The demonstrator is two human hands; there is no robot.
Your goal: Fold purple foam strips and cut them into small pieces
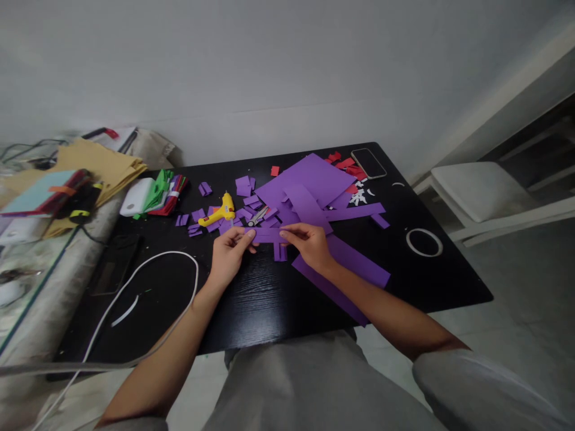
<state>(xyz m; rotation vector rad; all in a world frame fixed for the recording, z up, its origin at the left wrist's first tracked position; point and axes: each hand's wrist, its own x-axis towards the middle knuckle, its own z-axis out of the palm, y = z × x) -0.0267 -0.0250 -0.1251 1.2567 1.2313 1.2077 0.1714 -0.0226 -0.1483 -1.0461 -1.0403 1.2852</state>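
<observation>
Between my two hands a narrow purple paper strip (268, 235) is held level above the black table. My left hand (232, 250) pinches its left end, and my right hand (309, 242) pinches the right end. Just below the strip lies a small folded purple piece (280, 251). Beyond my left hand rests a yellow glue gun (219, 211) among cut purple pieces (197, 215). A pair of scissors (257, 215) is partly covered by paper scraps. Large purple sheets (309, 179) lie behind my right hand, and another purple sheet (359, 263) is under my right forearm.
A phone (369, 163) lies at the back right near red scraps (345, 163) and white scraps (358, 196). A white ring (424, 242) is on the right. A white cable (148, 258) loops over the left side, near green folded paper (159, 190). A white chair (483, 185) stands beyond.
</observation>
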